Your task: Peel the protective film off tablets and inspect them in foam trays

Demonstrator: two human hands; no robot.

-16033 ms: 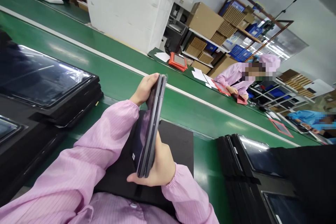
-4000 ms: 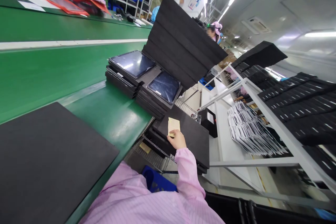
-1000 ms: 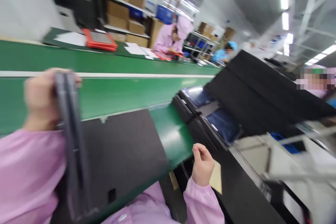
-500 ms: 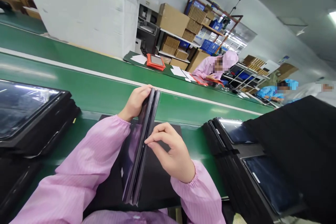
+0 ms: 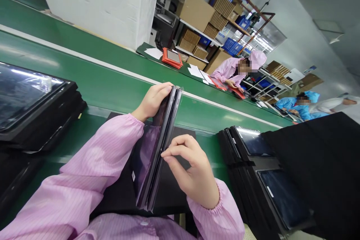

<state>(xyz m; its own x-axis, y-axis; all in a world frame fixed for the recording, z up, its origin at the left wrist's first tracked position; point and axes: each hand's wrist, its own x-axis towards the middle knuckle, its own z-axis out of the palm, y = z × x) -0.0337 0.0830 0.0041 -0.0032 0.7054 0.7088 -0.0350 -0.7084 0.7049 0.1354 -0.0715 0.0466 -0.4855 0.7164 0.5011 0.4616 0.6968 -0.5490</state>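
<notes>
Two dark tablets (image 5: 150, 153) stand on edge, side by side and tilted, above a black pad (image 5: 112, 198). The left one has a glossy face with a small white label low on it. My left hand (image 5: 154, 101) is closed round their far upper edge, the thumb near the top and the other fingers hidden behind. My right hand (image 5: 194, 165) is at the near long edges of the tablets. Its thumb and index finger are pinched together against the edge of the right tablet; whatever lies between the fingertips is too small to make out.
Stacked tablets in black trays (image 5: 33, 97) stand at the left. More black trays (image 5: 247, 168) with tablets and a black panel (image 5: 317, 161) are at the right. Behind runs a green bench (image 5: 107, 93) with orange folders (image 5: 172, 59). Co-workers (image 5: 239, 69) sit farther back.
The tablets and both hands have shifted slightly right in view, partly as the camera turned. The right thumb and index finger stay pinched at the tablet edge.
</notes>
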